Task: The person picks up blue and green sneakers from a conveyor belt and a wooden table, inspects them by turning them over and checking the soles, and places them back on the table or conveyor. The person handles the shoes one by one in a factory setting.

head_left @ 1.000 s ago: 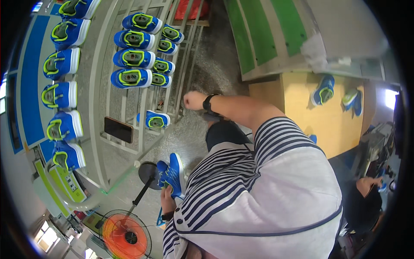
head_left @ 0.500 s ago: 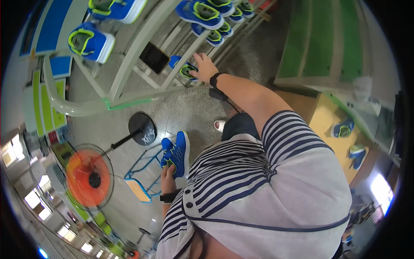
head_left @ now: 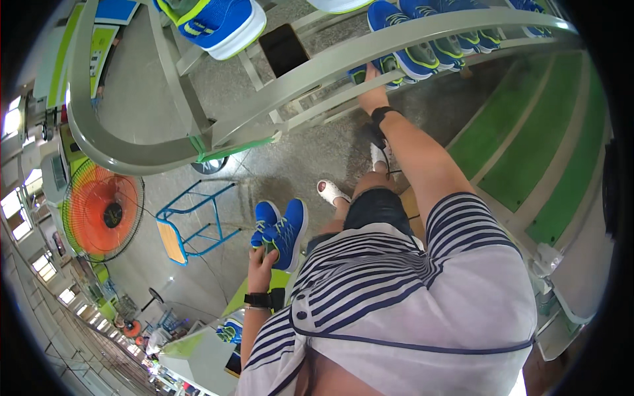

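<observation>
My left hand (head_left: 262, 262) hangs low at my side and grips a pair of blue sports shoes (head_left: 281, 229) with green laces. My right hand (head_left: 370, 90) is stretched far forward under the pale green rack rail (head_left: 310, 69). It touches a blue shoe with a white sole (head_left: 391, 67) on a lower bar of the rack, and a black watch sits on that wrist. More blue and green shoes (head_left: 210, 20) rest on the rack's upper bars. A dark phone (head_left: 284, 47) lies on a bar near them.
An orange floor fan (head_left: 105, 210) stands at the left. Beside it is a blue metal stool with an orange seat (head_left: 188, 228). Green floor stripes (head_left: 528, 158) run along the right. My white sandals (head_left: 330, 191) stand on grey concrete.
The view has tilted further down and closer to the rack. My right hand has reached deeper under the rail to a shoe on the lower bar. My left hand still holds the blue pair.
</observation>
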Tool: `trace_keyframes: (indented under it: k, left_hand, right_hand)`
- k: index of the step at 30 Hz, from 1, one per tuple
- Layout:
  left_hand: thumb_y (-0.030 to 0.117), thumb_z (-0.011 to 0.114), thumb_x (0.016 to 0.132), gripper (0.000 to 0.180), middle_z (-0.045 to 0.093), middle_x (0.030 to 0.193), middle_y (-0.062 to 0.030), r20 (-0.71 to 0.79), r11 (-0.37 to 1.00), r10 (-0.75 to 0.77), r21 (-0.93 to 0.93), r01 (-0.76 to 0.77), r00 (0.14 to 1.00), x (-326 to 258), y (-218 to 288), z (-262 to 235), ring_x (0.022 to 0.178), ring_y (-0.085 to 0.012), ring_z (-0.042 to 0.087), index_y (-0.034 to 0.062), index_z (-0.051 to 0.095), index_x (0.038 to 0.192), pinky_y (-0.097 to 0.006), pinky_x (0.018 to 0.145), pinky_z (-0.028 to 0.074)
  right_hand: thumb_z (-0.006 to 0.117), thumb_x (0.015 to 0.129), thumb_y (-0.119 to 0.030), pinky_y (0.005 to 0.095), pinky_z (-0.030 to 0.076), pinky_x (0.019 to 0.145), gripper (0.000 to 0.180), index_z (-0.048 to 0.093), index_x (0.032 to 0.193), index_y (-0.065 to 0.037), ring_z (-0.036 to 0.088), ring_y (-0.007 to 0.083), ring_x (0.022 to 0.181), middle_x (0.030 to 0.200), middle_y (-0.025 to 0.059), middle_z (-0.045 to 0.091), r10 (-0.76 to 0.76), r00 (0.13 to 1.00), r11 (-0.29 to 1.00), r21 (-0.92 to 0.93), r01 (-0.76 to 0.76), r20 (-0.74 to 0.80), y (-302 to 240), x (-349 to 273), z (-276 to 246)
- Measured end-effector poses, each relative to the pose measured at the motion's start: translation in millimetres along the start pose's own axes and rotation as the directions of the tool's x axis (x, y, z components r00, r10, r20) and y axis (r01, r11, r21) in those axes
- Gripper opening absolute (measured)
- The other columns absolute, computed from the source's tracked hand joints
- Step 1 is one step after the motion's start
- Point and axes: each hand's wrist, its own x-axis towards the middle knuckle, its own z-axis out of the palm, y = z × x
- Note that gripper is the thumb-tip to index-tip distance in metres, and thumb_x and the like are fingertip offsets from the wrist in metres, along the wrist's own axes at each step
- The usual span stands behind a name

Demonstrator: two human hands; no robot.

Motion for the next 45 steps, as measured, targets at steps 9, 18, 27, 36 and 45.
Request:
trace_keyframes:
  k: [9,18,27,36,45]
  left_hand:
    - [0.043,0.076,0.084,0.055,0.046,0.123,-0.0227,0.131,0.966,0.159,0.185,-0.181,0.979,84.1,64.1,65.4,0.115,-0.0358,0.053,0.0032,0.067,0.121,-0.038,0.098,0.046]
    - [0.048,0.083,0.072,0.060,0.043,0.127,-0.0292,0.174,0.815,0.442,0.332,-0.475,0.880,112.8,94.0,154.1,0.118,-0.0429,0.045,0.0099,0.071,0.117,-0.045,0.105,0.041]
    - [0.038,0.088,0.074,0.063,0.044,0.127,-0.0255,0.268,0.945,0.212,0.189,-0.267,0.940,145.7,98.8,155.4,0.118,-0.0379,0.052,0.0198,0.066,0.131,-0.043,0.103,0.046]
    - [0.019,0.064,0.094,0.041,0.045,0.122,-0.0239,0.295,0.935,0.167,0.256,-0.246,0.941,148.9,120.1,171.9,0.113,-0.0374,0.056,0.0255,0.064,0.135,-0.039,0.100,0.049]
    - [0.027,0.065,0.088,0.043,0.053,0.129,-0.0346,-0.080,0.728,0.575,0.505,-0.464,0.814,229.9,158.3,242.4,0.119,-0.0484,0.051,0.0141,0.067,0.129,-0.049,0.109,0.037]
  right_hand:
    - [0.069,0.092,-0.035,0.0434,0.043,0.103,0.065,0.046,0.144,-0.003,0.051,0.0390,0.123,0.131,0.0262,0.050,0.015,0.854,0.936,0.293,-0.195,0.520,-62.8,-162.8,-64.8]
    - [0.086,0.081,-0.034,0.0392,0.052,0.095,0.110,0.006,0.146,0.005,0.055,0.0289,0.119,0.130,0.0212,0.050,0.318,0.600,0.250,0.545,-0.800,0.734,-142.5,-196.0,-105.1]
    - [0.085,0.072,-0.014,0.0346,0.049,0.097,0.126,-0.007,0.155,0.004,0.057,0.0254,0.118,0.135,0.0202,0.050,0.233,0.771,0.535,0.584,-0.610,0.592,-90.5,-134.0,-73.6]
    - [0.068,0.087,-0.010,0.0432,0.042,0.106,0.072,0.033,0.148,0.002,0.050,0.0444,0.127,0.137,0.0308,0.050,-0.049,0.973,0.986,0.164,0.012,0.227,-25.3,-19.3,12.3]
    - [0.066,0.090,-0.022,0.0405,0.051,0.091,0.044,0.060,0.125,0.003,0.065,0.0369,0.105,0.114,0.0243,0.067,0.091,0.779,0.907,0.271,-0.322,0.621,24.2,-74.7,-92.1]
